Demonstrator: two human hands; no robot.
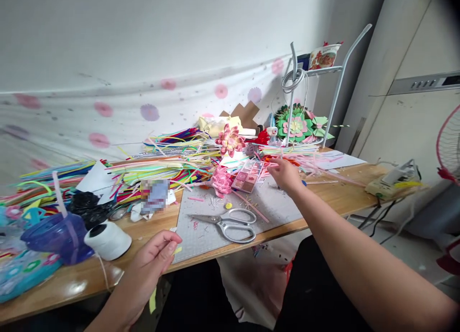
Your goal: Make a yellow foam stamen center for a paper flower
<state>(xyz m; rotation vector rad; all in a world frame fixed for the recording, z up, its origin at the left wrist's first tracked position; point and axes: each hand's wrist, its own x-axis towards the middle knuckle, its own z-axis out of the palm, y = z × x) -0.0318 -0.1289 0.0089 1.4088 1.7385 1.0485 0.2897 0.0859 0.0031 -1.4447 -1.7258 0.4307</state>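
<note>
Right grip [285, 175] reaches, fingers loosely spread, into the pink strips [316, 162] at the bench's [323, 198] far side, picking one seemingly, while the left grip [156, 255] pinches a yellow strip [153, 298] near the edge.

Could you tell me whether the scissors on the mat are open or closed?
Closed, or nearly: the scissors lie flat on the grey mat, blades together in one point, handle loops side by side.

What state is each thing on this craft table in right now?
scissors: shut, lying flat on the mat
palette: open, colour pans showing
thread spool: on its side, strand trailing
right hand: reaching into pink strips
left hand: pinching a yellow strip
</note>
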